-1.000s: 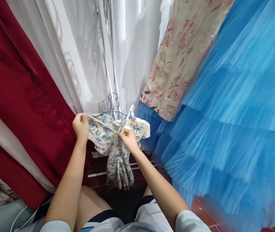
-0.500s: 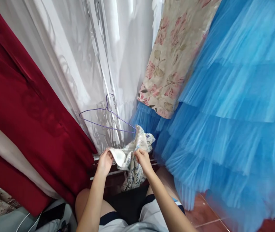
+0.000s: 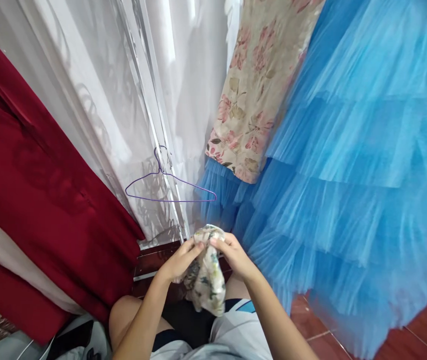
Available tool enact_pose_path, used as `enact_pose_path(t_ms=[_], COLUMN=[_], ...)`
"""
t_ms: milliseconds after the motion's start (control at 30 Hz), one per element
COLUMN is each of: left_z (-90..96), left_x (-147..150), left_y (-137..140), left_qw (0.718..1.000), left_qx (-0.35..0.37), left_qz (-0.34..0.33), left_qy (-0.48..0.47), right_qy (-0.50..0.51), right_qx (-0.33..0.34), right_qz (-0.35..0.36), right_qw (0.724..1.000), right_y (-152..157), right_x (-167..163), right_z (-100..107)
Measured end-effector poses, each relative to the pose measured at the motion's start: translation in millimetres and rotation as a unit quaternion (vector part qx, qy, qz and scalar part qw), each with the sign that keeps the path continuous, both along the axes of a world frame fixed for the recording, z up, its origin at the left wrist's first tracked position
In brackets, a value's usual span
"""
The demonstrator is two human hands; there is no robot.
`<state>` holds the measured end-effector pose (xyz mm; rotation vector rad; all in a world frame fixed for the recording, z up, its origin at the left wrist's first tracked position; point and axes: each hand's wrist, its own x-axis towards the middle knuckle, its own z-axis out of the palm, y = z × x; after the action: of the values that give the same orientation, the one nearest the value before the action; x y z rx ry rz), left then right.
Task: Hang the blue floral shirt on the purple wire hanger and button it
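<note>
A bunched floral garment (image 3: pixel 208 280), cream with green and bluish print, hangs between my two hands above my lap. My left hand (image 3: pixel 181 259) grips its upper edge from the left, thumb pressed on the cloth. From the right, my right hand (image 3: pixel 235 254) pinches the same edge, close beside the left one. The cloth is slightly blurred and folded, so its kind of garment is unclear. Just beyond my hands a purple wire hanger (image 3: pixel 168 201) hangs bare by its hook on a white metal frame (image 3: pixel 157 107), apart from the cloth.
Dark red fabric (image 3: pixel 48 175) hangs at the left, with white curtains (image 3: pixel 187 90) behind. At the right are a cream dress with pink flowers (image 3: pixel 241 125) and a layered blue tulle skirt (image 3: pixel 333 200) reaching near the red tiled floor (image 3: pixel 318 320). A grey bag-like item (image 3: pixel 101 335) lies lower left.
The garment has come off the hanger's right end and is drawn down toward my lap. My hands have moved together on its edge. The hanger now hangs level and bare.
</note>
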<state>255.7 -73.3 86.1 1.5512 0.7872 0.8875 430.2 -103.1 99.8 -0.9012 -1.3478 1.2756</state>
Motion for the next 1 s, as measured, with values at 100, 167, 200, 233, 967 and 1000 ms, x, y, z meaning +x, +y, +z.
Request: enact_pose_path(t_ms=[100, 167, 200, 233, 967, 1000], left_z=[-19.1, -26.2, -27.3, -26.7, -0.9, 13.1], left_x=[-10, -21, -27, -32, -217, -221], left_y=[-7, -10, -10, -9, 134, 145], left_qw=[0.996, 0.995, 0.996, 0.995, 0.865, 0.862], left_qx=[-0.055, -0.048, -0.029, 0.000, 0.208, 0.214], left_qz=[-0.072, -0.078, -0.067, -0.049, 0.320, 0.330], left_qy=[0.010, 0.034, 0.058, 0.089, 0.326, 0.319], right_qy=[0.030, 0.004, -0.002, 0.002, -0.142, -0.155], right_qx=[-0.022, 0.023, 0.056, 0.092, 0.092, 0.096], right_qz=[-0.038, -0.057, -0.075, -0.090, 0.142, 0.142], right_qw=[0.999, 0.998, 0.996, 0.992, 0.975, 0.973], right_y=[13, 35, 49, 66, 196, 197], right_x=[26, 48, 58, 66, 19, 20], right_z=[3, 13, 20, 28, 107, 109])
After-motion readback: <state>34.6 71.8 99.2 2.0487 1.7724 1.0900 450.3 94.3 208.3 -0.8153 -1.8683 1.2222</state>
